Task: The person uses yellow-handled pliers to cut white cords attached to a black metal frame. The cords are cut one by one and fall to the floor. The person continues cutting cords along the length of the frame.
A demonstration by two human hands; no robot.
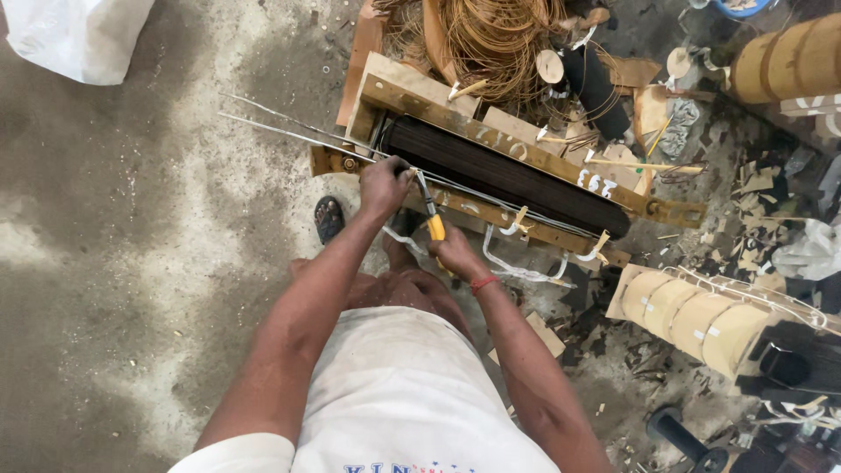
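While the dark laminated core (508,175) lies clamped in its brown frame (534,158) on the floor, long axis running from upper left to lower right ahead of me, my right hand (457,254) grips clenched on yellow-handled pliers (431,215), nose pointing up toward the core's near end. My left hand (384,186), nearer that end, pinches the thin wires (289,131) trailing leftward.

Yellow-handled pliers (431,215) angled upright against the long dark laminated core (504,175).
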